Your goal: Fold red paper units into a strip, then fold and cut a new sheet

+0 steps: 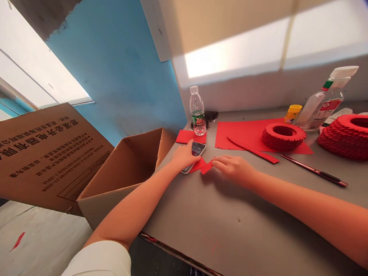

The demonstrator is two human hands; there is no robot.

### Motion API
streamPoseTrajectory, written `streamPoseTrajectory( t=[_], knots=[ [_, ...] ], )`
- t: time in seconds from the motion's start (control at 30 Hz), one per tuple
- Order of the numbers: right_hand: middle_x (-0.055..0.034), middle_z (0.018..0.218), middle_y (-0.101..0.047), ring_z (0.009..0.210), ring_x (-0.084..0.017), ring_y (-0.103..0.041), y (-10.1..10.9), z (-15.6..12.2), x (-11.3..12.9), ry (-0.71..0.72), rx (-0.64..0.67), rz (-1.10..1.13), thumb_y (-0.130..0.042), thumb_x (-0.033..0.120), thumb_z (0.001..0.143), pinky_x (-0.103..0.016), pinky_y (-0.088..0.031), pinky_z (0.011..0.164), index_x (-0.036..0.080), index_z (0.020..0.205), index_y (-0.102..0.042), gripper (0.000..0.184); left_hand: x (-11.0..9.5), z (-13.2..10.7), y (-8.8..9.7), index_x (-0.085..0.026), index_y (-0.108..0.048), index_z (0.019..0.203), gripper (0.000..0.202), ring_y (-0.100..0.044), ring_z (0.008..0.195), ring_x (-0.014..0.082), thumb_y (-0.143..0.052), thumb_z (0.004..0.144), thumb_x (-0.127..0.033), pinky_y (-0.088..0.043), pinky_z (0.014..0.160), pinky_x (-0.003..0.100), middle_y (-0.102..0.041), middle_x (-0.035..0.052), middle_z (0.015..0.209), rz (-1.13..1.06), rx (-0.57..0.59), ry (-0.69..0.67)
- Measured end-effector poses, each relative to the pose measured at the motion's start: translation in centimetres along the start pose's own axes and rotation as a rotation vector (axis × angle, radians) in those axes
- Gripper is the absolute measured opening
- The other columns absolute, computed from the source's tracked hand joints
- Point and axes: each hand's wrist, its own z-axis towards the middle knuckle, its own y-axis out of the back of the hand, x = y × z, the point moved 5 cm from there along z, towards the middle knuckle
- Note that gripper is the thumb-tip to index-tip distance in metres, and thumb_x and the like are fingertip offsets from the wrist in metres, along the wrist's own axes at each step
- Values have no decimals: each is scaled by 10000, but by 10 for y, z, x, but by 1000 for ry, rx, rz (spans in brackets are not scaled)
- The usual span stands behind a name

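Note:
My left hand rests on a white phone lying on the grey table, its fingers curled over the phone's near end. My right hand lies just to the right, fingertips pinching a small red paper piece flat on the table. Another small red piece pokes out from under the phone. Both forearms reach in from the bottom of the view.
A water bottle stands on a red sheet. Further right lie a large red sheet, a folded-paper ring, a bigger ring, a red strip, a pen-like tool, a glue stick and a clear bottle. An open cardboard box stands left.

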Motion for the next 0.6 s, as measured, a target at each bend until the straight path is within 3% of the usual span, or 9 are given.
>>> streamPoseTrajectory(
  t=[0.17,0.3,0.37,0.4,0.43,0.47,0.5,0.53,0.6],
  knots=[
    [-60,806,-655,730,-137,-591,18,-31,-9,-54,-2,45,-409,78,833,-227,-425,606,175,849,-596,211,-1,-1,-4,-224,-239,1367,763,-489,1058,337,-509,699,-474,-417,744,361,-573,124,1132,32,-36,36],
    [-31,826,-673,725,-124,-609,42,-45,-21,-154,-126,32,-434,67,817,-223,-445,632,184,877,-592,206,-19,-9,9,-191,-190,1393,797,-310,1235,353,-526,721,-460,-275,953,482,-381,158,1348,31,-161,-18],
    [-29,886,-681,771,-125,-616,54,-51,-28,-178,-194,16,-458,47,800,-225,-456,671,180,911,-589,217,-39,-17,16,-200,-235,1378,727,-315,1246,309,-510,759,-464,-269,984,446,-379,132,1355,-153,-269,-131],
    [-31,920,-682,801,-129,-617,59,-53,-30,-181,-219,0,-465,38,794,-228,-460,690,177,930,-589,230,-50,-21,15,-206,-300,1349,632,-416,1171,271,-465,798,-467,-333,946,406,-463,115,1282,-324,-253,-179],
    [-34,948,-681,826,-134,-616,62,-56,-32,-179,-235,-25,-469,33,791,-232,-462,701,175,945,-591,243,-60,-24,9,-203,-395,1288,541,-533,1019,235,-413,828,-487,-414,852,369,-559,104,1152,-526,-158,-192],
    [-40,966,-680,838,-140,-614,64,-57,-32,-172,-241,-57,-467,33,791,-236,-463,701,172,957,-595,251,-71,-26,-2,-179,-505,1181,506,-589,876,213,-366,841,-527,-462,742,341,-616,102,1011,-718,14,-184],
    [-46,970,-680,835,-145,-613,65,-59,-32,-157,-238,-93,-462,36,794,-240,-463,691,167,962,-602,255,-84,-29,-15,-144,-572,1074,531,-608,780,203,-349,837,-563,-480,648,319,-634,108,905,-886,223,-176],
    [-49,959,-682,814,-147,-610,64,-59,-31,-135,-228,-126,-454,37,798,-244,-460,672,164,960,-611,259,-93,-31,-23,-132,-599,999,515,-609,725,187,-383,825,-566,-483,594,297,-635,102,845,-1027,332,-164],
    [-44,915,-687,746,-140,-592,59,-59,-28,-101,-195,-160,-439,38,803,-244,-447,623,169,929,-632,265,-105,-31,-34,-129,-620,928,381,-598,683,151,-528,788,-472,-483,576,260,-634,76,804,-1203,397,-155]
  ],
)
